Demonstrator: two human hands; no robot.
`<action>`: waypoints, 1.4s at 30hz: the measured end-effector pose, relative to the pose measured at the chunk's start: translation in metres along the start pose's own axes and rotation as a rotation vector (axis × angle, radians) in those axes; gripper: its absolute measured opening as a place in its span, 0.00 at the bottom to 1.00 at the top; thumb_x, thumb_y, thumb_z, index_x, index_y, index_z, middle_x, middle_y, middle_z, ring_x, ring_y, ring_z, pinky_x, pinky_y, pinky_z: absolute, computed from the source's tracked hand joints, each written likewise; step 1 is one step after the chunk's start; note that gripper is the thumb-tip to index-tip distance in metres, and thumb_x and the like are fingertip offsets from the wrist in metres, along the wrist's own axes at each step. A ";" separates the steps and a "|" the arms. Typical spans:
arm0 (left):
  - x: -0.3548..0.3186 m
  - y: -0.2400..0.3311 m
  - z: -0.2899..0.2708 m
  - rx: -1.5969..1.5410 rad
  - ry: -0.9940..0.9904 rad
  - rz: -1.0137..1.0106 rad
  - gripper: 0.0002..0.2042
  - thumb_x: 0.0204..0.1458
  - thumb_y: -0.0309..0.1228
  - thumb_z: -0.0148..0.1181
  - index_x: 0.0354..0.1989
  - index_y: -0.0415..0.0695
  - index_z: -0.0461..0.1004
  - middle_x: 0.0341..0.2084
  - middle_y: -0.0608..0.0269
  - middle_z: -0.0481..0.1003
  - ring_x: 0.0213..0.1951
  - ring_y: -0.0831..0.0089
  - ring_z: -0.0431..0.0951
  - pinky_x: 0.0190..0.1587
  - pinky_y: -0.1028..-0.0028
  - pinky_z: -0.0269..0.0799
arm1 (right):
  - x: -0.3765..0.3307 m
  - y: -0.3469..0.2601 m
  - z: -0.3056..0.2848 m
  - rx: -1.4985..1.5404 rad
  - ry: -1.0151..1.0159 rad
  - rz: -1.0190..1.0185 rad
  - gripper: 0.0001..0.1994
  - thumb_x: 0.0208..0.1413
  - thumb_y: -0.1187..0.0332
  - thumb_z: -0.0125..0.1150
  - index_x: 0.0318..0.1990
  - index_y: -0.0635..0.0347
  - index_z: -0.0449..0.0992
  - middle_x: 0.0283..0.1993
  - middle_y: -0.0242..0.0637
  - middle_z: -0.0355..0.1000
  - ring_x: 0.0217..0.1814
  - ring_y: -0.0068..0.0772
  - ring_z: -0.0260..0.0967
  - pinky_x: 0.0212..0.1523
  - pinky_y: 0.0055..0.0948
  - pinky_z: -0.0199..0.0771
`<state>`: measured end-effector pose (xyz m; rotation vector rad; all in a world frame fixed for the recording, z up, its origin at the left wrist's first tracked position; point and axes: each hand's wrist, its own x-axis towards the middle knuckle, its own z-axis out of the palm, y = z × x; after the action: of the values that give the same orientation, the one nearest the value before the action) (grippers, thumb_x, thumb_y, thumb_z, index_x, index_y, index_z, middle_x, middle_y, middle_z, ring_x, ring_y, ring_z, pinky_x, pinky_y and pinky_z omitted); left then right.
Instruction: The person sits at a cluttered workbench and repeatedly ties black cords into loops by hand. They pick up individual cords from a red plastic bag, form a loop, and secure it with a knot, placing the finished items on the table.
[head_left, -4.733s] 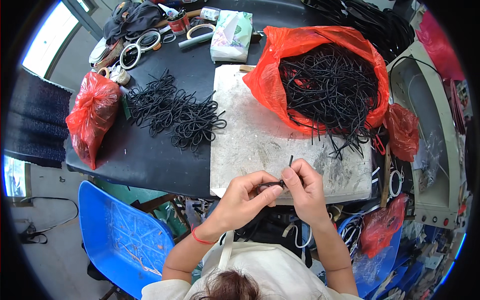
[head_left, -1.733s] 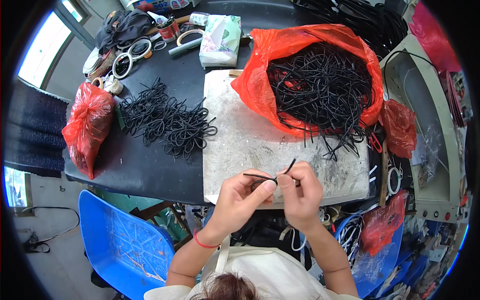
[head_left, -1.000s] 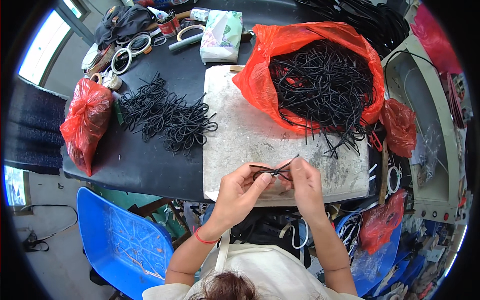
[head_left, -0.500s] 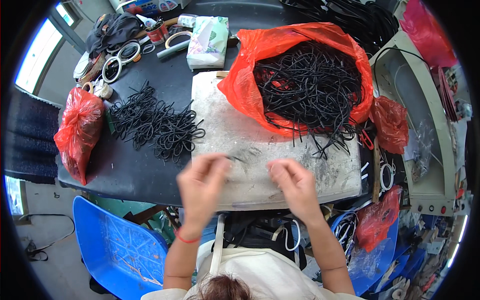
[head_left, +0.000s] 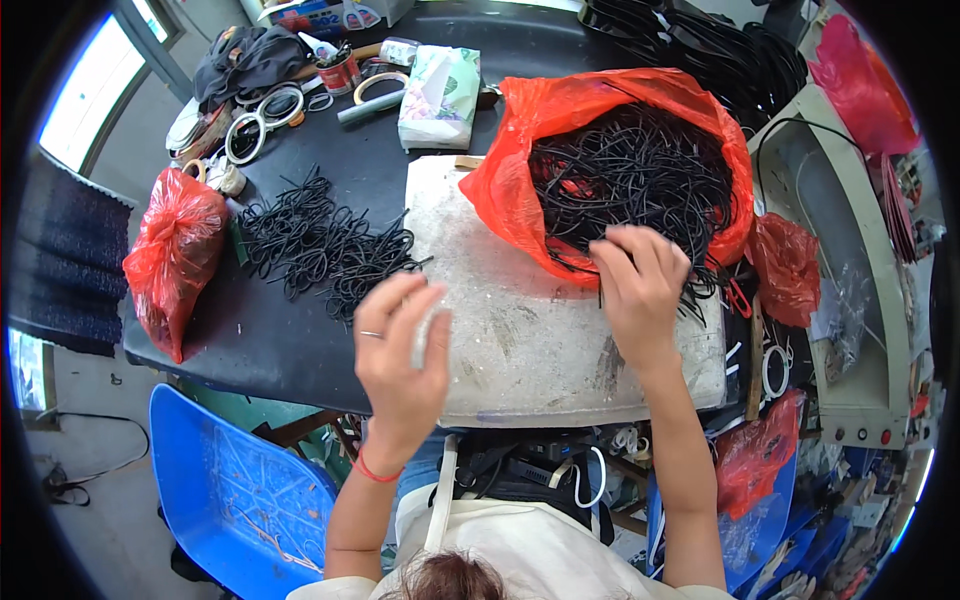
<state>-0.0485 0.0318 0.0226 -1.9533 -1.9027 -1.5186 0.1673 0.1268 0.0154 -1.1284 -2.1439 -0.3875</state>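
Just beyond the right hand point(head_left: 640, 290), a red bag point(head_left: 520, 190) of loose black cords point(head_left: 640, 170) is lying open on the counter point(head_left: 300, 340). The right hand is being extended to the bag's near lip, its fingers spread and resting on the cords spilling over the edge; no cord is yet seen pinched. The left hand point(head_left: 400, 350) is being held raised above the pale work slab point(head_left: 540, 340), fingers loosely open and motion-blurred; whether anything small is being held cannot be told. To the far side of the left hand, a heap of looped cords point(head_left: 320, 245) is lying on the counter, and farther left a tied red bag point(head_left: 170, 260).

For a clean pick, a single cord is best drawn from the spilling edge rather than from the tangled middle, so that neighbouring cords are not dragged out.

Compared with the frame one second earlier, the hands are no longer being held together over the slab working one cord; they are now well apart, and that cord is no longer seen between them.
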 end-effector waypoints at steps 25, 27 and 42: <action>-0.021 0.031 0.010 -1.248 -0.583 -1.106 0.09 0.54 0.29 0.52 0.39 0.37 0.71 0.32 0.58 0.75 0.34 0.73 0.76 0.32 0.79 0.73 | -0.013 -0.074 -0.046 0.598 -0.130 0.457 0.11 0.43 0.81 0.58 0.37 0.63 0.74 0.29 0.36 0.67 0.27 0.29 0.66 0.24 0.23 0.66; -0.024 0.030 0.017 -1.278 -0.490 -1.106 0.10 0.54 0.29 0.51 0.39 0.36 0.71 0.33 0.58 0.74 0.34 0.73 0.76 0.31 0.79 0.75 | -0.017 -0.082 -0.038 0.583 -0.142 0.271 0.14 0.42 0.80 0.59 0.40 0.63 0.74 0.32 0.39 0.66 0.29 0.34 0.67 0.26 0.28 0.68; -0.024 0.028 0.018 -1.240 -0.361 -1.013 0.09 0.52 0.26 0.53 0.39 0.36 0.73 0.33 0.61 0.74 0.34 0.77 0.75 0.36 0.78 0.75 | -0.022 -0.084 -0.039 0.739 -0.253 0.354 0.09 0.44 0.80 0.57 0.36 0.65 0.73 0.30 0.40 0.70 0.31 0.39 0.69 0.31 0.31 0.70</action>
<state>-0.0106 0.0173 0.0145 -1.4281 -2.6127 -3.4722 0.1248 0.0436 0.0330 -1.1009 -1.9569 0.6884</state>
